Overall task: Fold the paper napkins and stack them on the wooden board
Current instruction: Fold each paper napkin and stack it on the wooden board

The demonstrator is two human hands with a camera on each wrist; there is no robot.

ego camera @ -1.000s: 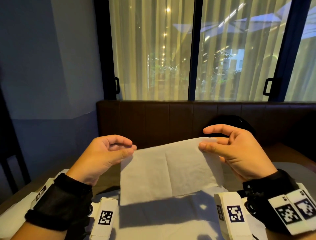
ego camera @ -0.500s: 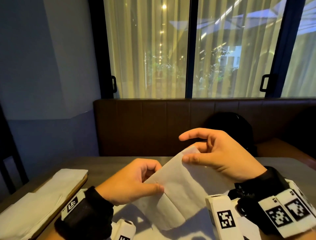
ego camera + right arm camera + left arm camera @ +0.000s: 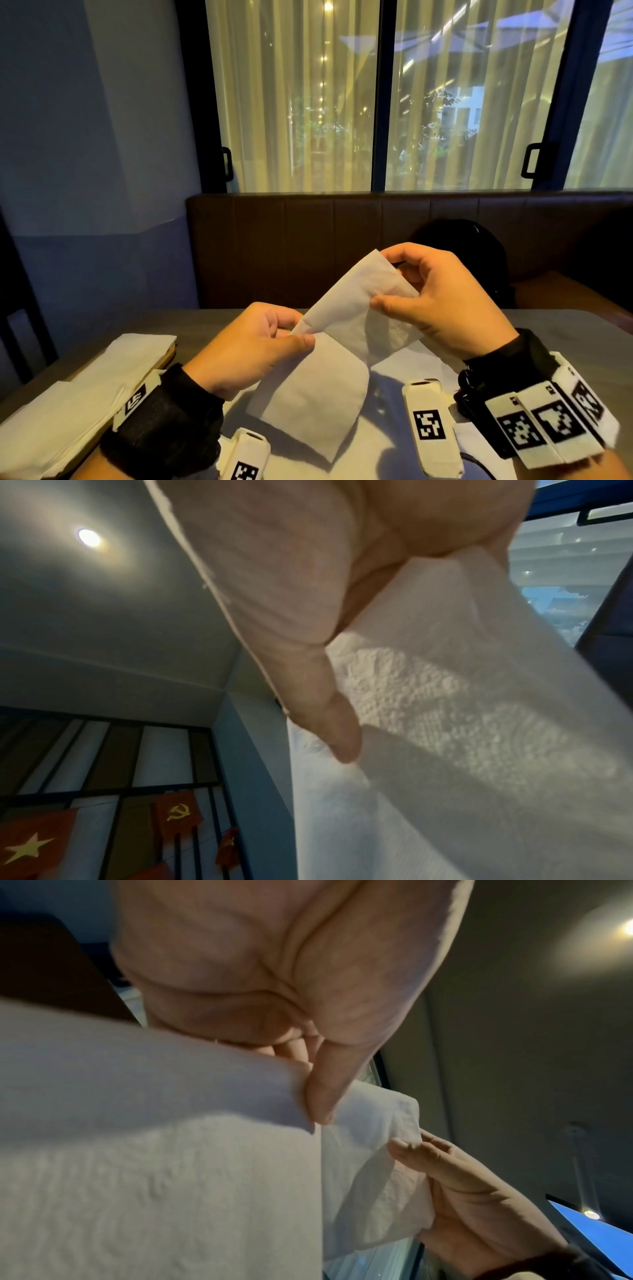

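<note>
A white paper napkin (image 3: 329, 370) hangs in the air above the table, bent over on itself. My left hand (image 3: 294, 337) pinches its lower left edge between thumb and fingers; the left wrist view shows the thumb pressed on the napkin (image 3: 154, 1164). My right hand (image 3: 387, 294) pinches the raised upper corner, its thumb lying on the napkin (image 3: 462, 723) in the right wrist view. At the left, folded napkins (image 3: 78, 394) lie stacked on the wooden board (image 3: 169, 356). More white napkins (image 3: 404, 363) lie flat on the table under my hands.
The grey table (image 3: 565, 339) stretches to the right. Behind it runs a dark brown bench (image 3: 308, 246) with a black bag (image 3: 459, 236) on it, below curtained windows. A dark chair frame (image 3: 17, 308) stands at the far left.
The napkin was held flat and stretched between both hands; now it is bent diagonally. My left hand dropped and moved inward while my right hand kept its corner raised. The view tilted down.
</note>
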